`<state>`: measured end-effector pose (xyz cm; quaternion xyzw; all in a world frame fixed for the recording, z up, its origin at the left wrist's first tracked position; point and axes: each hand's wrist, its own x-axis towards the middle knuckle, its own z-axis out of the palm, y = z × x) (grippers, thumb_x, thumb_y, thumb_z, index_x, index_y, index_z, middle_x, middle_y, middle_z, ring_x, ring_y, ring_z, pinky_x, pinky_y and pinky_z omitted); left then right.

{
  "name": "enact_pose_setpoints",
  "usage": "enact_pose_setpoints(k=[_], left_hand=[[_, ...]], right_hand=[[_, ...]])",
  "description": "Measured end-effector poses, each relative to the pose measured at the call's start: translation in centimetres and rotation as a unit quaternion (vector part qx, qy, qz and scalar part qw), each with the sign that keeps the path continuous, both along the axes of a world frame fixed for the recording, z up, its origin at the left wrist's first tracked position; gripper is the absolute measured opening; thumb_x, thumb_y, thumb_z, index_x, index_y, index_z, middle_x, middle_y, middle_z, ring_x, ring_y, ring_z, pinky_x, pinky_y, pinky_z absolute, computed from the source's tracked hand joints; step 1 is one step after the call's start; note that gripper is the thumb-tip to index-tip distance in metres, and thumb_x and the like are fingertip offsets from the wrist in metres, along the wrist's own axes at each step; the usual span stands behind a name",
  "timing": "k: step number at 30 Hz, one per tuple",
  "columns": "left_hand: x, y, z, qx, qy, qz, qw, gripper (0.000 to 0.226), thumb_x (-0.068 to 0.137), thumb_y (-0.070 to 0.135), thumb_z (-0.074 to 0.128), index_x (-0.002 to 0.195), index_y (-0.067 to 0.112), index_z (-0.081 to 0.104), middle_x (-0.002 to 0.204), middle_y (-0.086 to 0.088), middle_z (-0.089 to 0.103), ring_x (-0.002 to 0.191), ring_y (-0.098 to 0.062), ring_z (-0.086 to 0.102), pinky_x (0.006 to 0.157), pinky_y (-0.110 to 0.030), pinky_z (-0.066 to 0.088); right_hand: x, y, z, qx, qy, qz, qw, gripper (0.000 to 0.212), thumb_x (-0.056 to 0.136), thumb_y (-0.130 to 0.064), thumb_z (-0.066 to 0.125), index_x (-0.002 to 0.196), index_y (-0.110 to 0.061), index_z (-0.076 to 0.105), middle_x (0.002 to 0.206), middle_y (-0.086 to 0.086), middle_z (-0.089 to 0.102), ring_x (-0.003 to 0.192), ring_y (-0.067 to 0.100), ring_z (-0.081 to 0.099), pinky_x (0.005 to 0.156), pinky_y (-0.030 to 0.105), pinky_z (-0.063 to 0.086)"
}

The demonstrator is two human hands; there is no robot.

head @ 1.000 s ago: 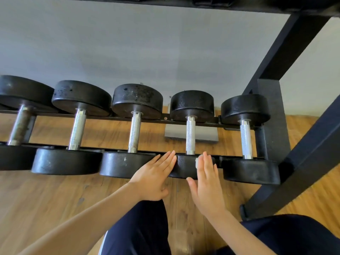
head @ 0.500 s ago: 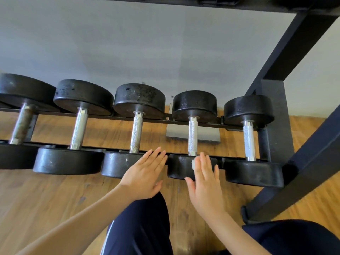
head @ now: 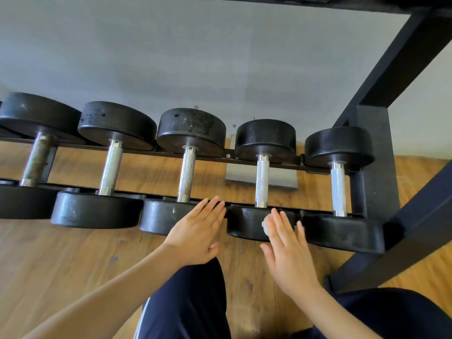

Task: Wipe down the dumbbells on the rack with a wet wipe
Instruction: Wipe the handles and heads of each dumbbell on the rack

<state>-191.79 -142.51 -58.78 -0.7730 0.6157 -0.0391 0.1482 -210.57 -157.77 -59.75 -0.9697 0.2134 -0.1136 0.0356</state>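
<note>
The rack (head: 374, 152) is carrying five dumbbells (head: 263, 177) along its rails. The left hand (head: 195, 231) is lying flat on the middle one's near head, grip released. The right hand (head: 286, 248), fingers straight, is pressing the wipe (head: 266, 222) against the fourth one's near head.

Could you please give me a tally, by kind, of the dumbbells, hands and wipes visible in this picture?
Dumbbells: 5, resting across the rack; the leftmost is cut off by the frame edge.
Hands: 2, left hand and right hand.
Wet wipe: 1, under the right hand's fingers.
Total: 8
</note>
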Motion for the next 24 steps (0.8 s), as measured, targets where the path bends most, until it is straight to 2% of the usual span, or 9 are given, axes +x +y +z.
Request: enact_pose_setpoints(k=[2, 6, 7, 10, 14, 17, 20, 22, 24], left_hand=[[-0.1, 0.0, 0.1, -0.003, -0.026, -0.019, 0.999, 0.075, 0.094, 0.049, 0.029, 0.151, 0.002, 0.015, 0.160, -0.015, 0.012, 0.149, -0.031, 0.004, 0.114, -0.042, -0.013], [-0.3, 0.0, 0.2, -0.002, -0.008, -0.013, 1.000, 0.073, 0.095, 0.047, 0.024, 0.152, 0.003, 0.009, 0.161, -0.014, 0.005, 0.149, -0.030, -0.003, 0.112, -0.041, -0.019], [-0.2, -0.1, 0.3, -0.002, 0.003, -0.011, 1.000, 0.073, 0.095, 0.046, 0.026, 0.152, 0.003, 0.013, 0.160, -0.014, 0.009, 0.150, -0.030, 0.000, 0.114, -0.041, -0.016], [0.0, -0.1, 0.7, 0.022, 0.021, 0.010, 0.999, 0.072, 0.085, 0.048, 0.034, 0.141, 0.004, 0.046, 0.148, -0.012, 0.044, 0.142, -0.029, 0.033, 0.117, -0.044, 0.007], [0.1, 0.0, 0.5, 0.020, 0.023, 0.012, 0.999, 0.073, 0.088, 0.049, 0.028, 0.146, 0.004, 0.028, 0.154, -0.010, 0.032, 0.146, -0.028, 0.022, 0.120, -0.044, -0.003], [-0.1, -0.2, 0.6, 0.029, 0.058, 0.020, 0.998, 0.072, 0.081, 0.048, 0.033, 0.134, 0.003, 0.052, 0.139, -0.011, 0.054, 0.135, -0.028, 0.045, 0.117, -0.041, 0.010], [-0.8, -0.8, 0.6, -0.018, 0.108, 0.055, 0.993, 0.070, 0.082, 0.051, 0.037, 0.127, 0.004, 0.062, 0.132, -0.009, 0.061, 0.130, -0.026, 0.051, 0.115, -0.040, 0.017], [-2.7, -2.0, 0.8, -0.086, 0.166, 0.104, 0.977, 0.076, 0.085, 0.055, 0.032, 0.137, 0.003, 0.051, 0.144, -0.010, 0.050, 0.139, -0.025, 0.037, 0.117, -0.039, 0.012], [-4.7, -3.7, 0.7, -0.128, 0.207, 0.140, 0.960, 0.084, 0.086, 0.061, 0.011, 0.150, 0.006, 0.007, 0.159, -0.008, 0.004, 0.147, -0.022, -0.003, 0.120, -0.033, -0.012]], right_hand=[[1.7, 1.2, 0.0, 0.011, 0.003, -0.010, 1.000, 0.055, 0.091, -0.036, 0.043, 0.139, -0.009, 0.044, 0.149, 0.011, 0.037, 0.139, 0.027, 0.030, 0.109, 0.048, 0.023], [4.1, 2.3, -0.2, -0.051, 0.048, 0.120, 0.990, 0.051, 0.092, -0.040, 0.032, 0.125, -0.015, 0.062, 0.136, 0.001, 0.054, 0.134, 0.020, 0.040, 0.115, 0.046, 0.020], [3.9, 1.7, -0.2, -0.060, 0.054, 0.149, 0.986, 0.051, 0.091, -0.039, 0.031, 0.124, -0.017, 0.063, 0.134, 0.000, 0.056, 0.134, 0.018, 0.040, 0.113, 0.045, 0.018], [1.9, -1.2, -0.5, -0.051, 0.032, 0.185, 0.981, 0.046, 0.092, -0.035, 0.034, 0.129, -0.021, 0.058, 0.138, -0.004, 0.052, 0.136, 0.014, 0.033, 0.113, 0.044, 0.023], [0.5, -3.0, -0.4, 0.040, -0.029, 0.118, 0.992, 0.047, 0.104, -0.037, 0.015, 0.140, -0.020, 0.039, 0.149, -0.004, 0.035, 0.141, 0.015, 0.021, 0.113, 0.046, 0.021], [1.3, -1.9, -1.1, 0.086, -0.072, 0.078, 0.991, 0.045, 0.101, -0.035, 0.025, 0.141, -0.018, 0.037, 0.151, -0.001, 0.032, 0.142, 0.017, 0.019, 0.112, 0.045, 0.021], [1.7, -2.1, -1.2, 0.092, -0.120, 0.094, 0.984, 0.043, 0.094, -0.027, 0.036, 0.132, -0.014, 0.052, 0.144, 0.002, 0.044, 0.138, 0.016, 0.030, 0.114, 0.042, 0.024], [2.3, -3.5, -0.3, 0.136, -0.165, 0.114, 0.970, 0.037, 0.092, -0.021, 0.041, 0.119, -0.010, 0.064, 0.131, 0.003, 0.057, 0.127, 0.013, 0.044, 0.114, 0.029, 0.026], [3.5, -5.8, 1.2, 0.133, -0.198, 0.118, 0.964, 0.034, 0.089, -0.018, 0.045, 0.109, -0.006, 0.070, 0.119, 0.006, 0.065, 0.116, 0.012, 0.054, 0.108, 0.017, 0.029]])
